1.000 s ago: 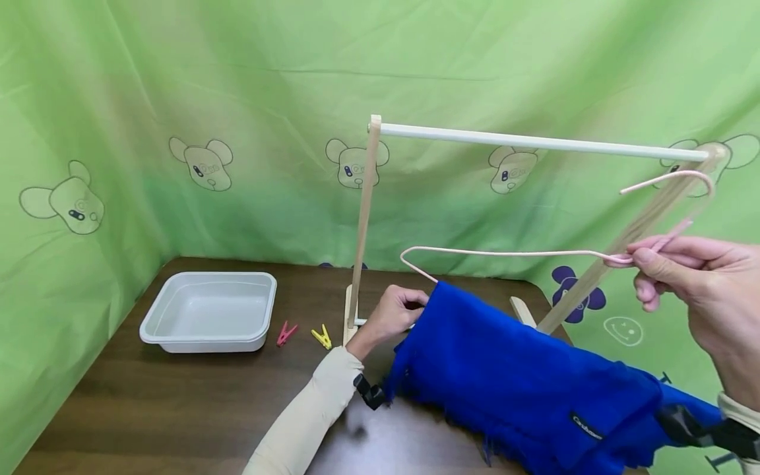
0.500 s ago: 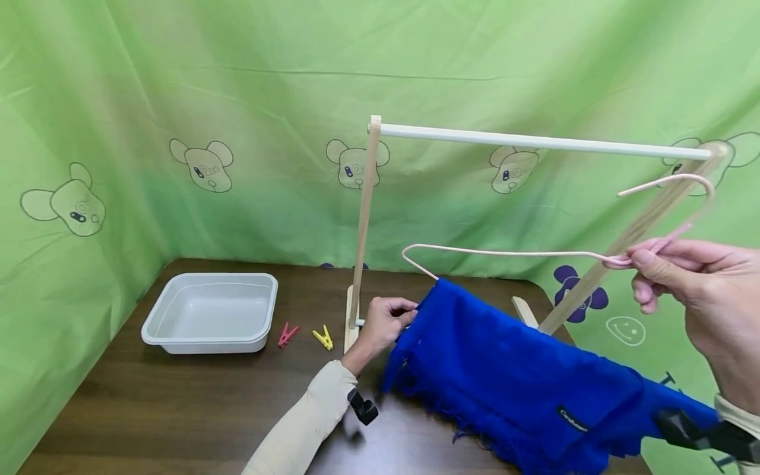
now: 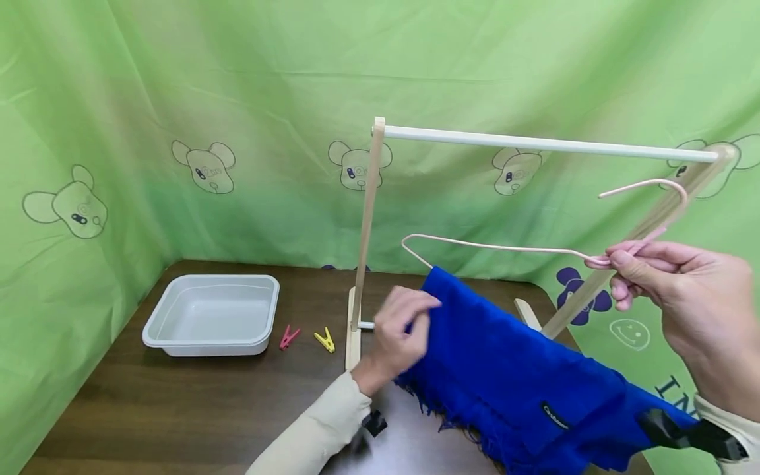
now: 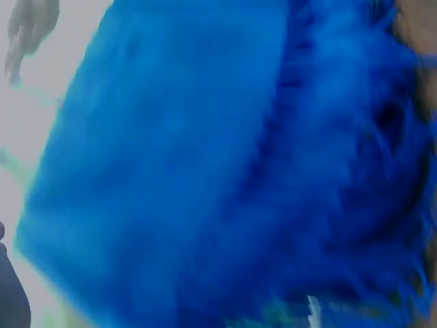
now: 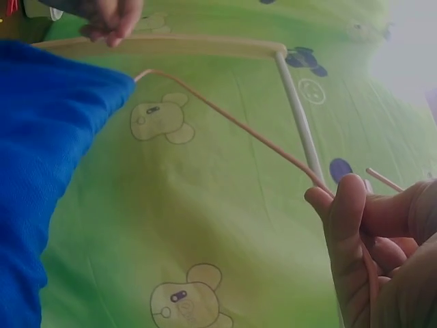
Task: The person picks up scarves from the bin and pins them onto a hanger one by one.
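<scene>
My right hand (image 3: 689,284) pinches a pink wire clothes hanger (image 3: 510,249) at the neck below its hook, holding it up in front of the rack. Over the hanger's lower part drapes a blue fringed scarf (image 3: 499,369) with a small black label, sagging towards the lower right. Beside the scarf's upper left edge is my left hand (image 3: 394,333), its fingers loosely bent with nothing in them. The right wrist view shows that left hand (image 5: 113,20) just off the hanger's scarf-covered end. Blue cloth (image 4: 150,157) fills most of the left wrist view.
Behind the hanger stands a wooden drying rack with a white top bar (image 3: 534,141). A white plastic basin (image 3: 214,316) sits on the brown table (image 3: 178,402) at the left. Between basin and rack lie a red clothes peg (image 3: 289,337) and a yellow clothes peg (image 3: 324,340).
My left hand has let go of the scarf's edge and come up beside it. The right hand has shifted the hanger and scarf slightly left, raising the hanger's left end.
</scene>
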### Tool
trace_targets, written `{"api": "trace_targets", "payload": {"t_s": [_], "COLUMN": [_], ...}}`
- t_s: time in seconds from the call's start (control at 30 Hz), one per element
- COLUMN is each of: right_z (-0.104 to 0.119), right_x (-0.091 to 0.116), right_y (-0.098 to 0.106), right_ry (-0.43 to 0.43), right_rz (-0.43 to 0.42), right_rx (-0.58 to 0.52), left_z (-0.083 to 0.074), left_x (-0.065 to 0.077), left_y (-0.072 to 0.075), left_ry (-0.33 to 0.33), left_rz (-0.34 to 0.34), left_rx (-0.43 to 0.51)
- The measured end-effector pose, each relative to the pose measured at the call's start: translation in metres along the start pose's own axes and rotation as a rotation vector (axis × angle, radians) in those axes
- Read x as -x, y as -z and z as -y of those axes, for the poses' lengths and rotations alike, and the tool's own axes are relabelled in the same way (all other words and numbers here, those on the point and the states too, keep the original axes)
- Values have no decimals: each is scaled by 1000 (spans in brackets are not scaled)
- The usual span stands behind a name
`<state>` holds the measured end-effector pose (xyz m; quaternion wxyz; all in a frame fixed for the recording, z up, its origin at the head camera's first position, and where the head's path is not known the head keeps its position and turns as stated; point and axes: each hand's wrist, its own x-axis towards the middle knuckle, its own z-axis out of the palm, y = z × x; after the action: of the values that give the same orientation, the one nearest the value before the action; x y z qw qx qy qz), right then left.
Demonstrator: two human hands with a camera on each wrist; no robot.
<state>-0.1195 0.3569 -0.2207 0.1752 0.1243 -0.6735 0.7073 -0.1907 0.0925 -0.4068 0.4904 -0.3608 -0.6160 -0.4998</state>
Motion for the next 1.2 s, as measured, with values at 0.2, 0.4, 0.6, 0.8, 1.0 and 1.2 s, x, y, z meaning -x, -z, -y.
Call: {"api": "trace_targets", "payload": {"t_s": [0.2, 0.4, 0.6, 0.8, 1.0, 1.2], "right_z": [1, -3, -5, -7, -9, -11], "right_x": [-1, -3, -4, 0, 3, 6], "right_y": [-9, -24, -34, -37, -37, -42], "right_ry": [4, -11, -56, -89, -89, -100], "right_rz": [-28, 9, 41, 44, 29, 26], "right_rx": [-7, -53, -61, -42, -19, 35], "left_z": [-48, -82, -86, -86, -87, -92], "left_x": [-10, -12, 2, 7, 7, -2], "left_y": [-44, -81, -109, -112, -114, -117], "left_ry": [-452, -564, -487, -493, -465, -410], "left_rz": [198, 240, 350, 411, 524, 536], "left_rx": [3, -68, -225, -279, -153, -85]}}
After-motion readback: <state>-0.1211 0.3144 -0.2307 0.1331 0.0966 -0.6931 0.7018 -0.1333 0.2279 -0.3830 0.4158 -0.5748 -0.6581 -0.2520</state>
